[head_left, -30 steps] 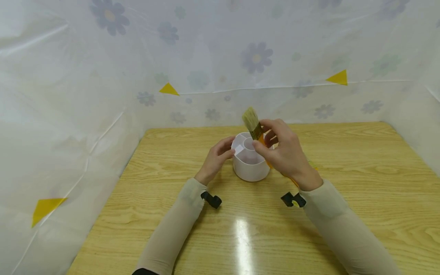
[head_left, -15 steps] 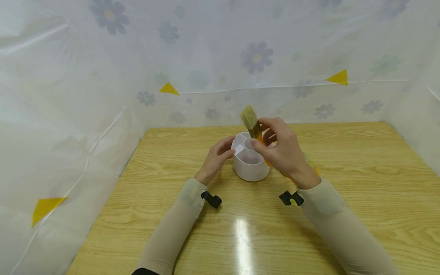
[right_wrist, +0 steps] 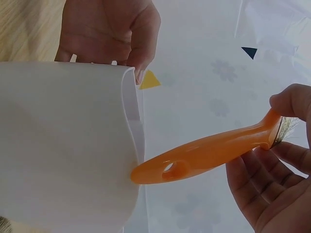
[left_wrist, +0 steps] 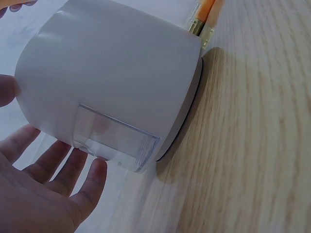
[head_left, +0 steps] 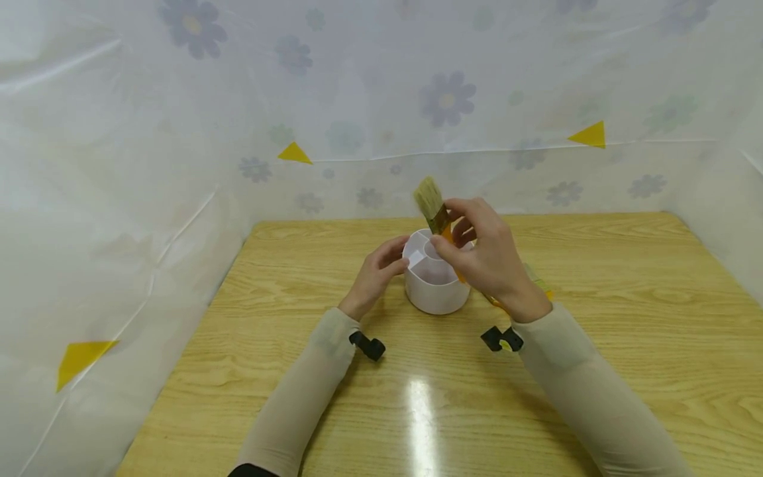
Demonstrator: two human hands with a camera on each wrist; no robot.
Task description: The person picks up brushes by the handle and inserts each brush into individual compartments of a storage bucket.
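A round white desk organizer (head_left: 437, 298) with several compartments stands upright on the wooden table. Low on its side, a small clear drawer (left_wrist: 114, 138) shows in the left wrist view. My left hand (head_left: 375, 275) holds the organizer from the left, thumb and fingers spread against its wall and rim. Between thumb and fingers near the ferrule, my right hand (head_left: 485, 255) pinches a paintbrush (right_wrist: 209, 153). Its pale bristles point up, and the orange handle slants down to the organizer's right rim. Whether the handle tip touches the rim I cannot tell.
Partly hidden behind my right wrist, at least one more orange-handled brush (head_left: 539, 281) lies on the table (head_left: 298, 285). White sheeting (head_left: 369, 112) with a flower print rises behind the table, with yellow triangles on it.
My right hand has shifted slightly left and up, carrying the paintbrush with it, so the handle's end sits higher by the organizer's rim. The left hand and organizer stay in place.
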